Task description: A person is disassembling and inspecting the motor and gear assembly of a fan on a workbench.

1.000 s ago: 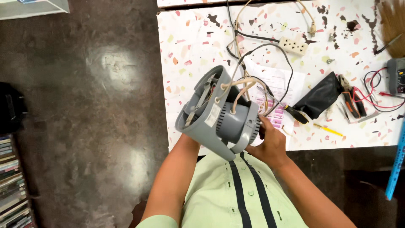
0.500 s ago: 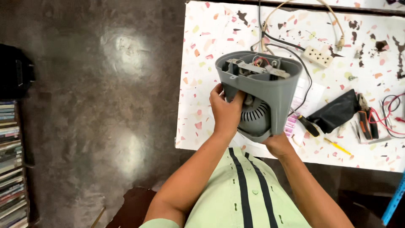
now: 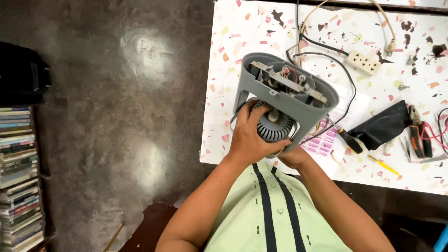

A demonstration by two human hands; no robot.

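Head view: hands grip grey motor housing; power strip, pliers beyond

The appliance housing sits up off the table, at its near edge, open end facing the camera — motor set inside it. The left hand wraps the motor from the left; the right hand is underneath, mostly hidden behind the housing. Cords run from the housing back to the power strip, which lies further right and farther away. Right of the housing, a paper sheet lies on the table, a screwdriver on it, then the pouch, then pliers — a pencil lies nearer the front edge. Far left, on the floor side, stacked discs.
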